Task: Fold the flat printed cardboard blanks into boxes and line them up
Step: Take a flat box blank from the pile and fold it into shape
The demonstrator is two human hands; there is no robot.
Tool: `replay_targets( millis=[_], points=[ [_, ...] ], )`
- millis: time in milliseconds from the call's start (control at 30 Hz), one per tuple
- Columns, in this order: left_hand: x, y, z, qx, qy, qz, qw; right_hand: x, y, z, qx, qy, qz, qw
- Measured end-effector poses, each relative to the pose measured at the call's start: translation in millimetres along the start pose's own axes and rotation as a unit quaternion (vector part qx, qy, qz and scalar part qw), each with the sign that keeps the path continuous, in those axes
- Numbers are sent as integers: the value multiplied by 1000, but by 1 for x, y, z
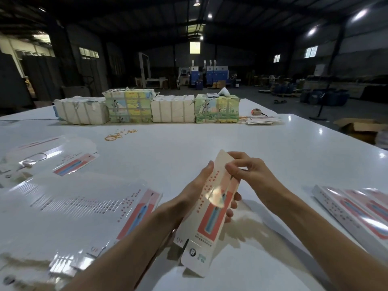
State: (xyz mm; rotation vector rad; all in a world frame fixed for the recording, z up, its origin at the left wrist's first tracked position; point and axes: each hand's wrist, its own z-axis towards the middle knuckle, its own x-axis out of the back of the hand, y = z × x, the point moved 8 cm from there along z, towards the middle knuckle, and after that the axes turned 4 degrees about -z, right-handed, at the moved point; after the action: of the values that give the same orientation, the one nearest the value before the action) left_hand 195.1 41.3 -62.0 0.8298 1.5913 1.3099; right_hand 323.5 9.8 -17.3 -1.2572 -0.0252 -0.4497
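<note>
I hold a long narrow printed box (210, 213) above the white table (189, 148), tilted with its far end up. My left hand (195, 192) wraps around its left side, fingers showing past the right edge. My right hand (249, 171) pinches the box's upper end near the rounded flap. A fanned spread of flat printed blanks (79, 208) lies at the left. Several folded boxes (357, 208) lie side by side at the right edge.
Wrapped bundles of stock (147, 110) line the far side of the table. Orange rubber bands (117, 134) lie in the middle. More loose blanks (69, 162) sit at the far left, and a small stack (260, 120) next to a tape measure (257, 111).
</note>
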Motion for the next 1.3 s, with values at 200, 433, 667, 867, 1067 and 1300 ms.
replay_targets(
  millis=[200, 433, 667, 867, 1067, 1300],
  points=[
    [-7, -2, 2, 22, -3, -50, 998, -9, -1, -2, -3, -34, 113, 993],
    [9, -13, 7, 32, 99, -105, 989, -19, -3, -1, 8, 14, 99, 995],
    [19, -2, 1, -8, 88, -172, 981, -36, 8, -8, -24, -10, 91, 995],
    [30, 9, -5, -113, 199, -48, 972, -25, 4, -7, 7, 44, 65, 997],
    [14, 23, -1, -183, 175, 43, 966, -8, -3, -8, 24, 84, 30, 996],
    [12, 16, 1, -158, 173, 121, 965, -15, -5, -10, 23, 61, 7, 998]
  ],
)
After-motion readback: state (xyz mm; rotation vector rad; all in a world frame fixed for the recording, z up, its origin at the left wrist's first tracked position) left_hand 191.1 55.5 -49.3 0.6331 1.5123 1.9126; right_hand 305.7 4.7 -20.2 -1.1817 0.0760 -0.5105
